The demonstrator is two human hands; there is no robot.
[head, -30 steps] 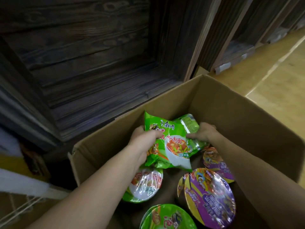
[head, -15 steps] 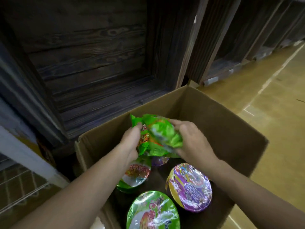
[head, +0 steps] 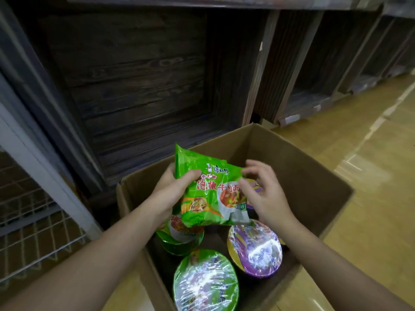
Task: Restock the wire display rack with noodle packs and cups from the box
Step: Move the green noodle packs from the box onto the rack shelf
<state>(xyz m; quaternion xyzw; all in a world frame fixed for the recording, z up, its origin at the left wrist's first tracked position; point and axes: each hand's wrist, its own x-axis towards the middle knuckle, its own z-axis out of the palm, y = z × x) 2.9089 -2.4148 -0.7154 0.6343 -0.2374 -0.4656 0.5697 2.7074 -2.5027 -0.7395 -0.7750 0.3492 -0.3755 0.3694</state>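
Dark wooden shelving bays [head: 134, 75] form the background, with a yellow floor [head: 370, 176] to the right and the white wire display rack [head: 29, 221] at the lower left. An open cardboard box [head: 303, 176] stands on the floor in front of the shelving.

1. Left hand [head: 173, 194]: it grips the green noodle pack [head: 208, 191] by its left edge, thumb across the printed front, fingers curled behind. This hand appears to carry the pack's weight.
2. Right hand [head: 267, 194]: its fingers are spread apart and loosely bent beside the pack's right edge, not clamped on it. The thumb lies at or against the edge; contact cannot be confirmed. The hand looks placed to steady or square the pack.
3. Noodle pack: it is held face up above the box's left half, clear of the contents.
4. Box contents: one green cup [head: 179, 239] sits against the left wall, partly under the pack. A second green cup [head: 205, 281] occupies the near edge. A purple cup [head: 254, 250] sits to its right.

Judgement: the pack is out of the box and not yet at the rack on the left.
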